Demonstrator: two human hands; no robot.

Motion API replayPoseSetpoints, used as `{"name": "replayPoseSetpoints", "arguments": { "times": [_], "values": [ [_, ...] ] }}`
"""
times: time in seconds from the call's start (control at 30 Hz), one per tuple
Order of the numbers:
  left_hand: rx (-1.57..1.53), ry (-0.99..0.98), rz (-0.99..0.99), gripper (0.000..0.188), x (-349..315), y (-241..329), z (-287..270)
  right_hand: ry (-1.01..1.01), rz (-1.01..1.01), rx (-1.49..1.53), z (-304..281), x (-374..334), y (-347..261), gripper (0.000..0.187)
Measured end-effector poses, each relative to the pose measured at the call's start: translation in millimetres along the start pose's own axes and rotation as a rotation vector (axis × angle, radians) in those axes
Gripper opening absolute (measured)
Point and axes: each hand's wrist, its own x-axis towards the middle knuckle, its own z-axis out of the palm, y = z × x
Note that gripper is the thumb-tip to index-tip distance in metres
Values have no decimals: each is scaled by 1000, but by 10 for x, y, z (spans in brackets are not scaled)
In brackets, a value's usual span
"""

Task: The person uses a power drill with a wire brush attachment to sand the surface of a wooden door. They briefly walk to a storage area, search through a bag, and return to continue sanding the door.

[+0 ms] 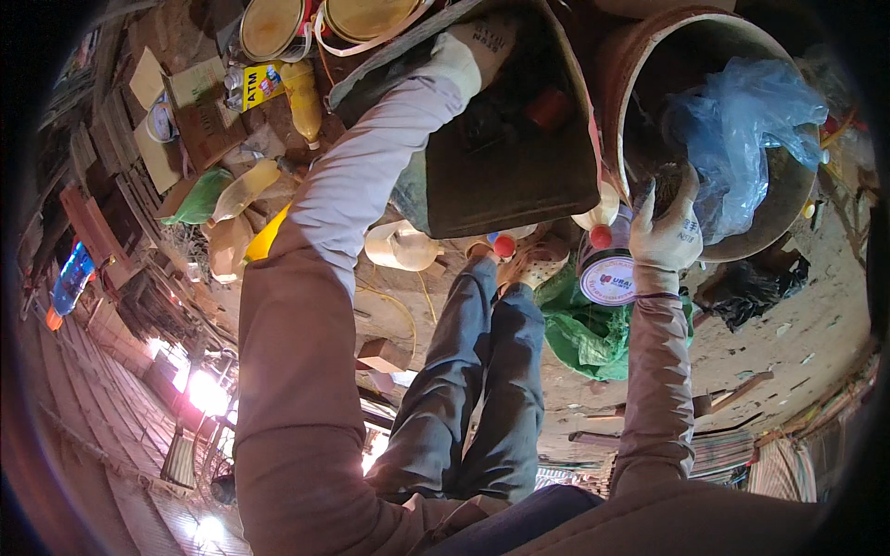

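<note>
My left hand, in a pale work glove, reaches across the side of a large dark container near the top of the view. Its fingers run into shadow, so I cannot make out their grip. A reddish object lies dimly inside that container. On the right, my gloved right hand lies across the near rim of a wide round tub. Thumb and fingers point into the tub, spread apart, and nothing shows between them. A crumpled blue plastic bag fills part of the tub, just beyond that hand.
Paint cans stand at the far left, with a yellow bottle and cardboard nearby. A labelled can and green sack sit below my right hand. A black plastic bag lies right; a wooden block lies beside my legs.
</note>
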Motion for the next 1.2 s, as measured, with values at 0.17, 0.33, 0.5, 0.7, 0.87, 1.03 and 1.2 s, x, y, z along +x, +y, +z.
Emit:
{"name": "replayPoseSetpoints", "arguments": {
  "times": [0.17, 0.33, 0.5, 0.7, 0.87, 1.03, 1.2],
  "values": [
    [415, 303, 488, 37, -232, -108, 296, 1, -3, -10, 11, 1, 46, 62],
    [235, -365, 404, 45, -440, 177, 294, -1, 9, 33, 6, -17, 26, 62],
    [-7, -308, 73, 66, -402, 643, 1328, 12, -2, 12, -34, 0, 21, 61],
    [-163, -140, -49, 67, -582, 443, 1604, -11, -12, 14, -29, 10, -51, 60],
    [-560, 88, -99, 71, -824, 261, 1202, 5, 2, 14, -29, 9, -36, 59],
    [-1121, 270, -97, 60, -1440, 260, 588, -47, 54, -26, -54, -1, -33, 60],
    [-1237, 321, -149, 36, -2100, 344, 126, -74, 75, -2, -89, -3, -67, 60]
  ]
}}
